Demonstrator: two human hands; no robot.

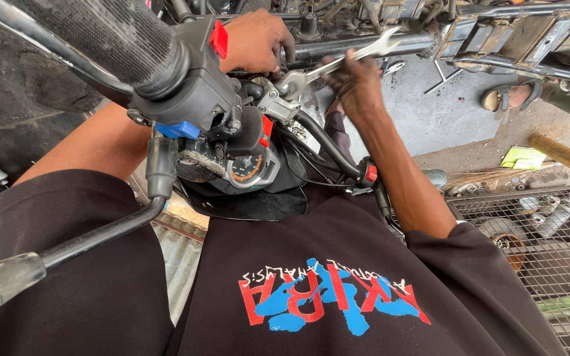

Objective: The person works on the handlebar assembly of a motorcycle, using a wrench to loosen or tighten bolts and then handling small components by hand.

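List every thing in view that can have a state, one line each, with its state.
left hand: closed in a grip on a part of the motorcycle frame
right hand: closed in a grip on the wrench
wrench: held, tilted, one end at the handlebar fitting
brake lever: not pulled, untouched
speedometer: face visible, reading too small to tell
wire crate: open at the top, parts inside

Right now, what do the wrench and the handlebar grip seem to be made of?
The wrench in the right hand looks like bare polished steel: silvery, with bright glints. The handlebar grip looks like black rubber, matte, with a fine knurled texture; it could be soft plastic.
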